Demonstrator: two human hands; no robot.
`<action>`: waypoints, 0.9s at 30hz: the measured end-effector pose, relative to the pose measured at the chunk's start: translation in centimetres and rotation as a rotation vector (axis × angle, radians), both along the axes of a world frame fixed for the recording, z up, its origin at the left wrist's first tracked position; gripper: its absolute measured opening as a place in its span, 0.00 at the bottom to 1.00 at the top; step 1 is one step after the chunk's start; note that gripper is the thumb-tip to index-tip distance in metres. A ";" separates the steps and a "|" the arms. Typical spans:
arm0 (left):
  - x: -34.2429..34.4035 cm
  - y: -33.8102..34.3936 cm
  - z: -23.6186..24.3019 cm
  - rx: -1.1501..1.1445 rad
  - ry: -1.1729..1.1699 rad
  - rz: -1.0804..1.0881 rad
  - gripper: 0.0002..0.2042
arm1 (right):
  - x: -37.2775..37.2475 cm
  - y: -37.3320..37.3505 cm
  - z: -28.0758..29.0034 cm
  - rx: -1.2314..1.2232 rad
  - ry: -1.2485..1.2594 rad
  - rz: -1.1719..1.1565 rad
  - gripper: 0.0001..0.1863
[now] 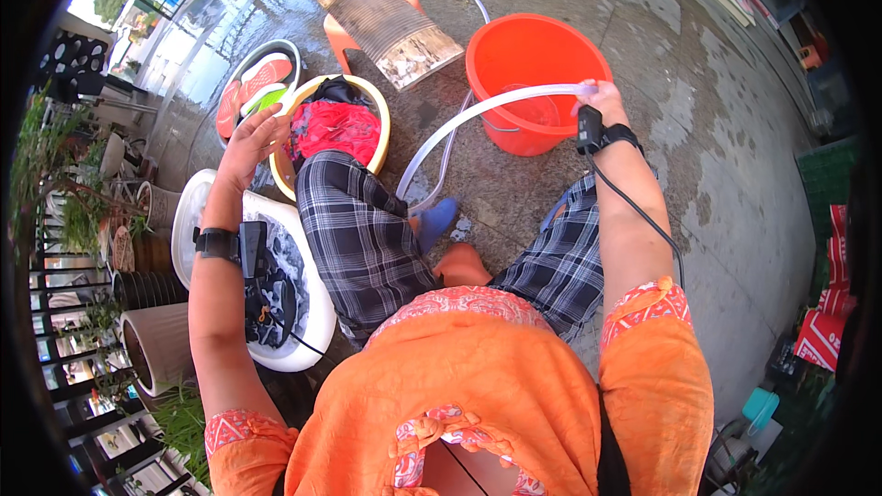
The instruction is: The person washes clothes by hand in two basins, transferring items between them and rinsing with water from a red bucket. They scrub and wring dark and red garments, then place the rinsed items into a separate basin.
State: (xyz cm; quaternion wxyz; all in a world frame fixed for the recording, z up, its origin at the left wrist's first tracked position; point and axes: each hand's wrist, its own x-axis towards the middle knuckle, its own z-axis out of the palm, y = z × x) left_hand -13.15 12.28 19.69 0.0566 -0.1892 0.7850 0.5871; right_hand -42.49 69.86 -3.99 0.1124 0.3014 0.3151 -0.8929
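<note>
My right hand (599,101) grips a clear hose (496,103) at the rim of a red bucket (537,50), which has some water in the bottom. The hose arches down past my left knee. My left hand (262,133) hangs in the air by the left rim of a yellow basin (372,101), fingers loosely apart and holding nothing. That basin holds red cloth (335,133) and dark cloth. Beside my left forearm, a white tub (308,303) has dark items in suds. A grey basin (283,48) behind holds red-soled shoes (230,106) and something green.
A wooden washboard (381,23) leans on an orange stool (335,41) on the wet concrete floor (680,110). Potted plants (147,340) and a railing line the left. Green crates (822,174), red-and-white packages (822,335) and shelving stand at the right.
</note>
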 end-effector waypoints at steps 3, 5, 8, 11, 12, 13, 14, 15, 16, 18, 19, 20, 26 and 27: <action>0.6 -0.1 0.2 0.001 0.035 0.031 0.18 | 0.3 3.7 -1.6 1.191 0.659 0.575 0.07; 0.8 -0.3 0.2 -0.005 0.038 0.062 0.17 | 0.1 4.9 -0.8 0.281 -0.133 0.046 0.05; 0.0 -0.2 -0.1 0.029 0.057 0.119 0.16 | 1.4 5.7 1.2 0.507 -0.156 0.114 0.07; -2.1 1.1 -1.2 0.147 0.138 0.123 0.16 | 3.1 5.9 2.2 0.903 -0.149 0.217 0.12; -3.1 2.1 -1.8 0.170 0.134 0.121 0.15 | 3.6 5.9 2.0 0.957 -0.176 0.233 0.11; -4.1 3.0 -2.4 0.206 0.134 0.112 0.15 | 4.2 5.8 1.5 1.001 -0.212 0.255 0.11; -4.8 4.0 -3.1 0.175 0.117 0.060 0.15 | 4.7 5.5 0.8 0.998 -0.152 0.216 0.09; -5.5 5.2 -3.9 0.139 0.093 0.033 0.15 | 5.2 5.0 0.0 1.004 -0.078 0.168 0.08; -6.2 6.5 -4.9 0.147 0.080 0.002 0.15 | 6.0 4.3 -0.8 1.052 -0.032 0.149 0.12; -7.1 8.8 -6.8 0.200 0.038 -0.029 0.15 | 7.3 2.0 -1.8 1.366 -0.054 0.139 0.20; -7.8 9.9 -7.6 0.236 0.005 -0.015 0.15 | 8.7 0.6 -2.1 0.723 0.122 0.078 0.25; -8.2 10.7 -8.4 0.248 -0.006 -0.055 0.15 | 9.4 -1.1 -1.9 0.572 0.130 0.101 0.33; -8.6 14.2 -13.0 0.337 -0.168 -0.123 0.15 | 11.3 -7.2 1.2 0.753 -0.211 0.114 0.56; -8.5 14.6 -13.7 0.312 -0.199 -0.149 0.15 | 11.1 -7.7 1.2 0.776 -0.215 0.078 0.55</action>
